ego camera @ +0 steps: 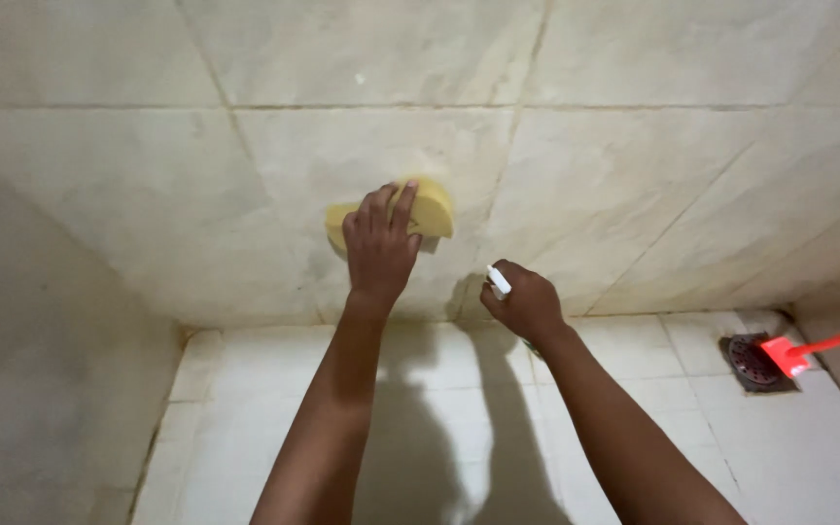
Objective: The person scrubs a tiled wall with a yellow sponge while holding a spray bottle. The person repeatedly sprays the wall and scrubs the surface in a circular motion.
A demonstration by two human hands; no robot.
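Note:
My left hand (379,248) presses a yellow sponge (430,207) flat against the beige tiled wall (634,175), fingers spread over the sponge's left half. My right hand (525,303) is lower and to the right, closed around a spray bottle whose white nozzle (498,281) sticks out above the fist toward the wall. The bottle's body is hidden behind the hand and wrist.
A white tiled floor (274,389) meets the wall below my arms. At the far right a dark round floor drain (754,362) sits in the corner, with a red tool head and red handle (809,350) lying over it. A side wall rises at left.

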